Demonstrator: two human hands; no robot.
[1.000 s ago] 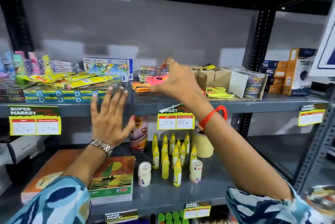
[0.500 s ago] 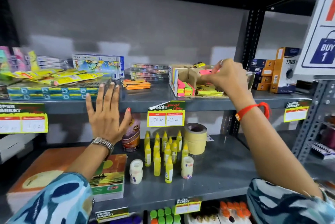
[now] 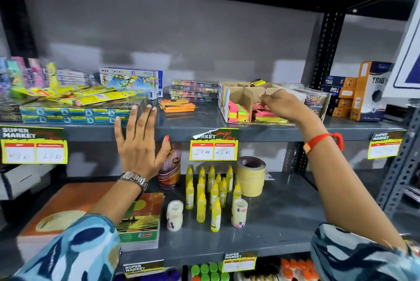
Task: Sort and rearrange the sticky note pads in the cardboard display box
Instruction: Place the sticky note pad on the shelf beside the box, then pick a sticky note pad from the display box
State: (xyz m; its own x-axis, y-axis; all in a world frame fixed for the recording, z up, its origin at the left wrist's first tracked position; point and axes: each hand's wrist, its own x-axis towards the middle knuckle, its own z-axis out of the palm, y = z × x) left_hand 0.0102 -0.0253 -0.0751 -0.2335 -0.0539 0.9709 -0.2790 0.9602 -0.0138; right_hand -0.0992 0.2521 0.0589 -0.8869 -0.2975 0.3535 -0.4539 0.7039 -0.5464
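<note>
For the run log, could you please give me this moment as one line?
right hand: reaching into cardboard display box, at pink sticky note pads | left hand: open, raised, empty | orange pads: outside box

shelf tag (image 3: 213,145) reads "50 rs", "25 rs"; orange boxes (image 3: 372,92) read "trio".

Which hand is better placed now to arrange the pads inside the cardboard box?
Probably the right hand: it is already inside the cardboard display box, over the pink sticky note pads. The left hand is spread open, well left of the box.
</note>
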